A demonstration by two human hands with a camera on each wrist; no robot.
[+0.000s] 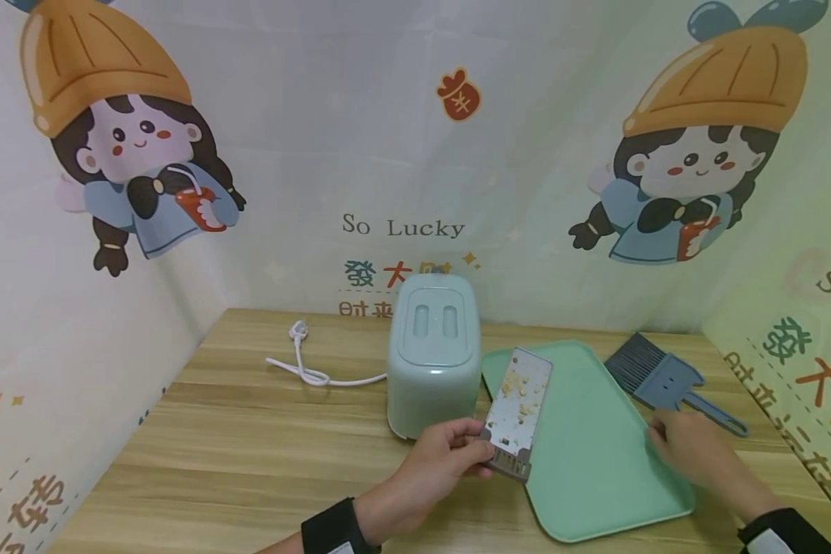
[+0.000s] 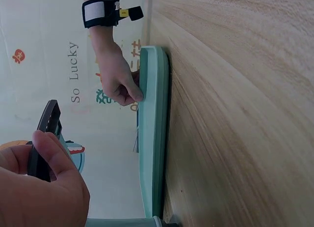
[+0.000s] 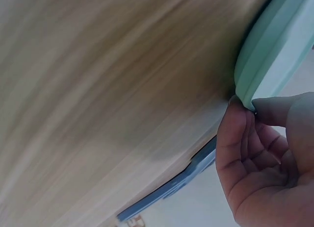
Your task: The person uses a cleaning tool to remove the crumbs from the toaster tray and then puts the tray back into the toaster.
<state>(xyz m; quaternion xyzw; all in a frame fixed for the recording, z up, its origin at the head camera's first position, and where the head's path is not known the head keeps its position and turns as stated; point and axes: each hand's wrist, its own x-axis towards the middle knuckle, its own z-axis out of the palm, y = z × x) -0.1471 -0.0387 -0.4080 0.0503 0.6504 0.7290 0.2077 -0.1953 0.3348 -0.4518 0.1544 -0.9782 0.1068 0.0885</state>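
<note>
Evidently, the left hand pinched the grey slotted near end of a narrow, pale, flat crumb tray, holding it above the left rim of the broad mint-green rectangular tray, long axis pointing away; the right hand, farther off, pinched the broad tray's right rim.
</note>
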